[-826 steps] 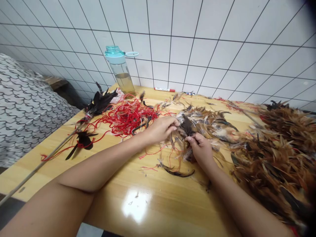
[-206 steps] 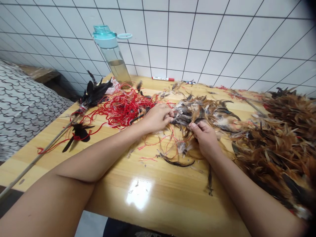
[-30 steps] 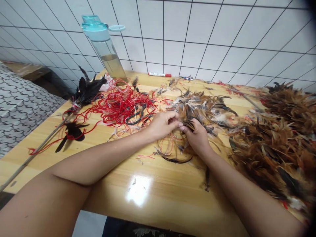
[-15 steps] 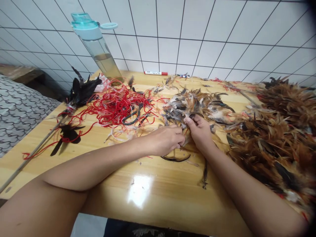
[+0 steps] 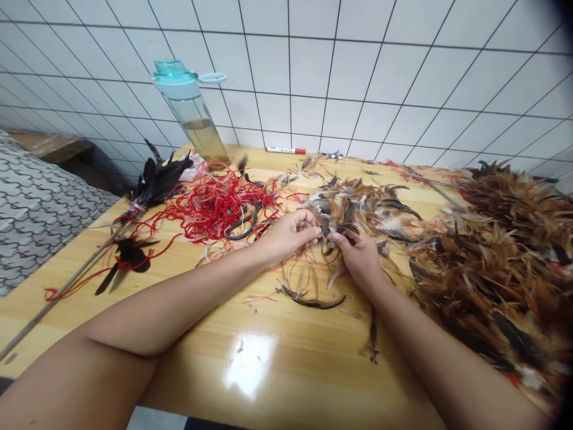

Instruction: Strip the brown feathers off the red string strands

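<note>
My right hand (image 5: 360,254) is closed, thumb and fingers pinching dark feathers at the near edge of a loose brown-and-grey feather pile (image 5: 358,206). Just left of it, thumb and forefinger of my left hand (image 5: 298,233) are pinched together; what they hold, if anything, is too small to make out. Thin red strings (image 5: 308,269) hang or lie below the two hands. On the table nearer me is a long curved dark feather (image 5: 316,304). A tangle of red string (image 5: 210,203) lies left of my left hand, with dark-handled scissors (image 5: 242,230) partly buried in it.
A large mass of brown feathers (image 5: 492,275) covers the table's right side. At left, a stick (image 5: 76,280) carries black feathers (image 5: 156,182) at its far end. A bottle (image 5: 203,134) and a red-capped marker (image 5: 285,150) are near the tiled wall.
My left hand has moved up and away from me, its fingers now higher beside the feather pile. My right hand keeps its pinch. The whole view has tilted up slightly.
</note>
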A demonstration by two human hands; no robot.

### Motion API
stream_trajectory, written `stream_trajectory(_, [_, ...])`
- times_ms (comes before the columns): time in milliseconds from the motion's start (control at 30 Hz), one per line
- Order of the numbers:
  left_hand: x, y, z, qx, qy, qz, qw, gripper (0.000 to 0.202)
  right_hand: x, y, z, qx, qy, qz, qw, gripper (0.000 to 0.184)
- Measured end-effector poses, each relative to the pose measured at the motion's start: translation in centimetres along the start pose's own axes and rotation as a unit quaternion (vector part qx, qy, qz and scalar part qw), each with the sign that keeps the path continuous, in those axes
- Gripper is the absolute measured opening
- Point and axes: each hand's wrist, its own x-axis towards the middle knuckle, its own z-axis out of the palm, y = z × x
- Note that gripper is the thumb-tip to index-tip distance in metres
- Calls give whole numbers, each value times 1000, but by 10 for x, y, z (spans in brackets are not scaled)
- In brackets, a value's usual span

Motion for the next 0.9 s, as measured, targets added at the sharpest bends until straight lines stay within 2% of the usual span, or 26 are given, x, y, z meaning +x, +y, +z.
stream_trajectory(200, [4, -11, 3, 49, 7, 25, 998, 12, -2, -8, 1, -28, -53, -54, 997, 29])
stream_trajectory(333, [4, -13, 3, 110, 17, 65, 992, 6, -2, -9, 2, -37, -56, -67, 996, 29])
stream_trajectory(533, [2, -10, 4, 192, 26, 124, 973, 7, -4, -12, 2, -4, -50, -33, 998, 23])
stream_trajectory(700, [1, -8, 1, 189, 37, 156, 969, 5, -4, -11, 5, 98, -52, 48, 993, 15])
stream_trajectory(800, [-5, -3, 2, 265, 31, 194, 944, 4, -1, -10, 3, 155, -24, 90, 984, 18])
stream_trajectory(900, [-16, 1, 8, 392, -53, 236, 888, 9, 2, -10, -2, 168, 20, 111, 979, 26])
